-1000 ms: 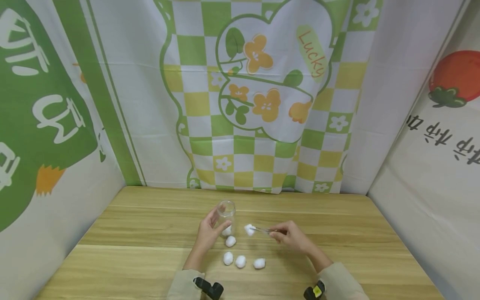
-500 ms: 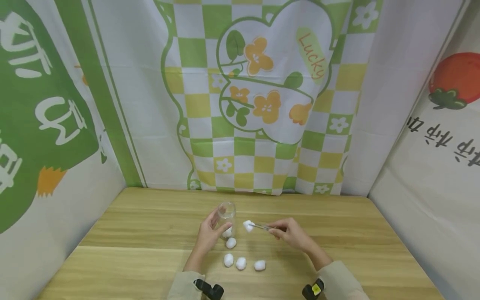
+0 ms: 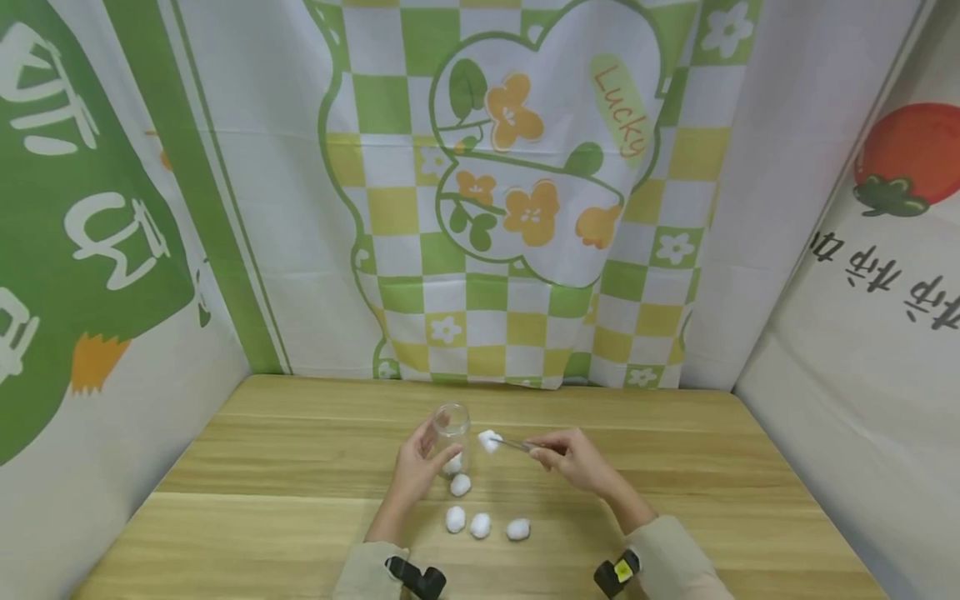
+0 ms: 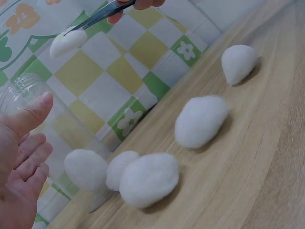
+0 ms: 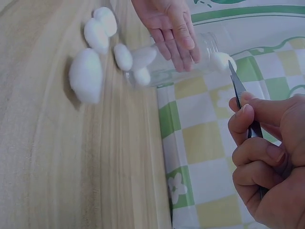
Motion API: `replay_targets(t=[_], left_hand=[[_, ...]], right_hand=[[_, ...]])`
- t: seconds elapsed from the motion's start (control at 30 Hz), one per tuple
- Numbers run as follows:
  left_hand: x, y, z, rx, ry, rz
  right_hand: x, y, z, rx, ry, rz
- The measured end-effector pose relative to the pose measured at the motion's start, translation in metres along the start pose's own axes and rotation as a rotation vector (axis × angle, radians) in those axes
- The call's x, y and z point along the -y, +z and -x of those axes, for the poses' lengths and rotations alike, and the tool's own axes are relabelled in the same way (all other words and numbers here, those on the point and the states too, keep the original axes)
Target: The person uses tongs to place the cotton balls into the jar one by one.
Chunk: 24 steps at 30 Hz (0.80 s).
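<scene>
My left hand point(image 3: 417, 467) holds an upright clear glass jar point(image 3: 453, 423), thumb on the near side. White cotton balls point(image 5: 142, 77) lie low inside it, seen through the glass in the right wrist view. My right hand point(image 3: 576, 460) pinches a pair of metal tweezers point(image 5: 239, 87), whose tips grip another cotton ball point(image 3: 489, 440). That ball hangs in the air just right of the jar's mouth, close to rim height, as the left wrist view also shows. The jar's far side is partly hidden by the left hand.
Several loose cotton balls lie on the wooden table point(image 3: 315, 467): one ball point(image 3: 460, 485) right in front of the jar, the others in a row nearer the person, ending with a ball point(image 3: 517, 529) at the right. A checkered cloth point(image 3: 480, 333) hangs behind the table.
The right hand has moved up and left, bringing the tweezers and their cotton ball closer to the jar's mouth. The left hand and jar stay in place.
</scene>
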State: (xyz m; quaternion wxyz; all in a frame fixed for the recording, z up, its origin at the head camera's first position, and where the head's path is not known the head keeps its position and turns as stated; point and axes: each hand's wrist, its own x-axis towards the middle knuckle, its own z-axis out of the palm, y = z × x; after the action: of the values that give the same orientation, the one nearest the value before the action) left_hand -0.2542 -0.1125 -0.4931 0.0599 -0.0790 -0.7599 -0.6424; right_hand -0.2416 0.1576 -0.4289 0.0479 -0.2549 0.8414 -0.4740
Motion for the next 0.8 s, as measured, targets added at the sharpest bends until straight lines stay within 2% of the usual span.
replay_targets(t=[0.27, 0.5, 0.8], left_hand=[[-0.002, -0.002, -0.001, 0.019, 0.03, -0.025], [-0.001, 0.0, -0.001, 0.012, 0.014, -0.006], [-0.001, 0.003, 0.002, 0.005, 0.038, -0.019]], right_hand=[[0.004, -0.002, -0.005, -0.016, -0.024, 0.032], [0.007, -0.002, -0.008, -0.026, -0.067, 0.044], [0.012, -0.002, -0.011, -0.021, -0.026, 0.033]])
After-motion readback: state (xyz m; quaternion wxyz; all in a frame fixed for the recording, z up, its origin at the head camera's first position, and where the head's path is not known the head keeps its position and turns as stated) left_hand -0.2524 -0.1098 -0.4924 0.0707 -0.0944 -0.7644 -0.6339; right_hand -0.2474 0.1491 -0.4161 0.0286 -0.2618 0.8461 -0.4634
